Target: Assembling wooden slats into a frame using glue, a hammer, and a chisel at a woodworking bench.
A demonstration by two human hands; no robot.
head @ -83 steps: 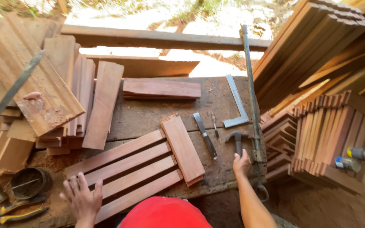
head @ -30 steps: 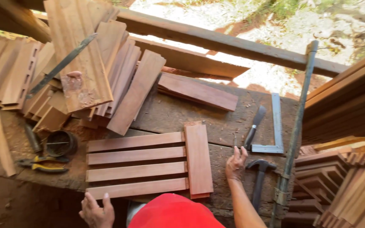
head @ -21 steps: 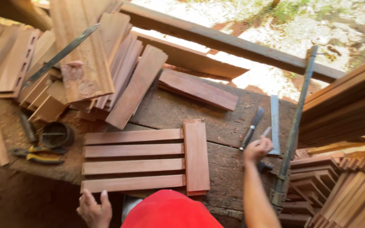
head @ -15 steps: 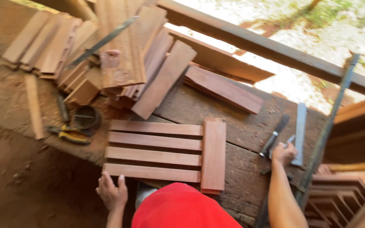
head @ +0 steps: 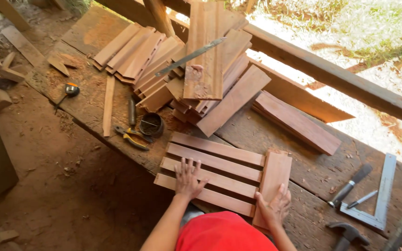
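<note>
Low centre of frame: left hand (head: 188,179) flat on slats (head: 212,172), right hand (head: 273,208) pressing cross board (head: 273,179), gripping nothing; could slip, skewing loose slats.

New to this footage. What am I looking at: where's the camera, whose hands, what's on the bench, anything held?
There is no machine here: a person works bare-handed, filmed by one camera on their head looking down; the red shape at the bottom is their cap. The left hand lies flat on a panel of four wooden slats. The right hand rests on the cross board laid over the slats' ends. Neither hand grips a tool. On the workbench lie a stack of boards, pliers, a small round tin, a tape measure, a chisel, a steel square and a hammer.
</note>
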